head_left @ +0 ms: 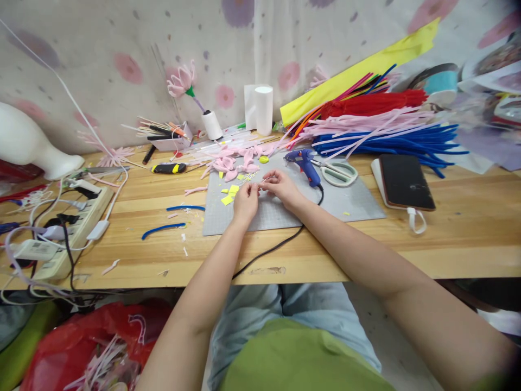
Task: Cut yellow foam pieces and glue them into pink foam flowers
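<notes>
My left hand and my right hand meet over the grey cutting mat, fingertips pinched close together. A thin, pale, stick-like piece runs between them; it is too small to name. Just left of my fingers lie yellow paper squares and fine whitish stems. Pink fuzzy petals are heaped behind my hands, beside a small yellow oval piece. To the right of my right hand rest a blue glue gun and scissors with pale handles.
Bundles of blue, pink and red pipe cleaners lie at the back right. A black-covered box-like item sits on the right. A utility knife, two blue pipe-cleaner pieces and a power strip are leftward. The black cord crosses the table's front edge.
</notes>
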Demonstrator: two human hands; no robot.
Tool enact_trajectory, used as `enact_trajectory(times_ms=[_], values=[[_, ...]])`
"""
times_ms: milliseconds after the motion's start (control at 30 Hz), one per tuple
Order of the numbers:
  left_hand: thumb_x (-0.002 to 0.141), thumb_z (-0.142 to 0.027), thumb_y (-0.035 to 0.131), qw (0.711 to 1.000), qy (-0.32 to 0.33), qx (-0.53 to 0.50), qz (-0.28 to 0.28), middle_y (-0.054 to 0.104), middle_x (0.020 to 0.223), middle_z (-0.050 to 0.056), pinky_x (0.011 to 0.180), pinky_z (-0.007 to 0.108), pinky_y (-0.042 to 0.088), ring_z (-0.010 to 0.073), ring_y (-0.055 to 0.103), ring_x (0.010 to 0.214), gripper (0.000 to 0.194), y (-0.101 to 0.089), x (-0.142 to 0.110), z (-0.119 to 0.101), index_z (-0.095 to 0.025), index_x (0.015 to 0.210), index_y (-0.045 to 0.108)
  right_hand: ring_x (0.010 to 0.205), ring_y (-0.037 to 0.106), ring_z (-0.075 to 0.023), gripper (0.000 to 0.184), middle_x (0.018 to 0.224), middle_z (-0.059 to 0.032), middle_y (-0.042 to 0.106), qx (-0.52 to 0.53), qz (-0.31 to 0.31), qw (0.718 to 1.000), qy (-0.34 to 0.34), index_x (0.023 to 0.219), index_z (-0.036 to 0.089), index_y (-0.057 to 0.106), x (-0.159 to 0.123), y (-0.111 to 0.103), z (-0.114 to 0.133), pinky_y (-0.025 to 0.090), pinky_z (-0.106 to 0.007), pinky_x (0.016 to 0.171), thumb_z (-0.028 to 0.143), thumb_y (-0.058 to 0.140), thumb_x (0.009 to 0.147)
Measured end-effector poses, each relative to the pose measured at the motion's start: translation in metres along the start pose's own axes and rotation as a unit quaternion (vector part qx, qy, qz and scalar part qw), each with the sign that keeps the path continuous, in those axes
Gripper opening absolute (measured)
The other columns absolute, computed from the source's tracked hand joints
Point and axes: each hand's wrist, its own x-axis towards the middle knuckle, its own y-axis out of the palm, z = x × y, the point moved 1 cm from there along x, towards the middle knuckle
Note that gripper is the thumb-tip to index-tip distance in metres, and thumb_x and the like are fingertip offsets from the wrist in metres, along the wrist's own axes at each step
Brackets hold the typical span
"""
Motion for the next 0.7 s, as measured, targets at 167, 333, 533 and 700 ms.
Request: enact_trajectory(times_ms=[167, 333, 533, 700], values=[[0.081, -0.027, 0.055, 0.999, -0.002, 0.01, -0.035, 0.055, 0.062, 0.0, 0.062, 0.024, 0.036, 0.0113, 0.048, 0.06, 0.02, -0.001, 0.0, -0.002, -0.017, 0.064, 0.053, 0.062, 0.057, -0.0088, 0.027, 0.065, 0.005, 0.059, 0.008, 0.009, 1.0, -0.01, 0.082, 0.021, 0.05, -0.002, 0.0, 0.0, 0.042, -0.018, 0.052, 0.024, 0.069, 0.063], [0.081, -0.028, 0.055, 0.998, -0.055, -0.027, -0.006, 0.047, 0.055, -0.003, 0.05, 0.022, 0.034, 0.0092, 0.041, 0.048, 0.015, -0.001, -0.001, 0.0, -0.018, 0.07, 0.052, 0.063, 0.056, -0.0091, 0.025, 0.071, 0.002, 0.06, 0.008, -0.011, 1.0, -0.009, 0.083, 0.021, 0.05, -0.003, -0.002, 0.002, 0.043, -0.019, 0.051, 0.025, 0.068, 0.066], [0.084, -0.028, 0.051, 0.997, -0.075, -0.017, 0.015, 0.046, 0.055, -0.003, 0.048, 0.023, 0.034, 0.0101, 0.041, 0.046, 0.015, -0.002, -0.004, -0.005, -0.019, 0.072, 0.048, 0.069, 0.059, -0.0107, 0.032, 0.081, -0.0005, 0.064, 0.012, 0.033, 0.999, -0.009, 0.091, 0.021, 0.05, -0.002, -0.004, 0.0, 0.047, -0.02, 0.053, 0.03, 0.07, 0.066], [0.084, -0.019, 0.049, 0.994, 0.015, 0.107, -0.015, 0.05, 0.065, 0.001, 0.065, 0.026, 0.036, 0.0153, 0.05, 0.067, 0.02, -0.007, -0.005, -0.013, -0.02, 0.064, 0.046, 0.058, 0.057, -0.009, 0.036, 0.067, 0.0038, 0.062, -0.008, 0.092, 0.996, -0.01, 0.09, 0.021, 0.049, -0.004, 0.0, -0.004, 0.047, -0.022, 0.055, 0.032, 0.072, 0.065]])
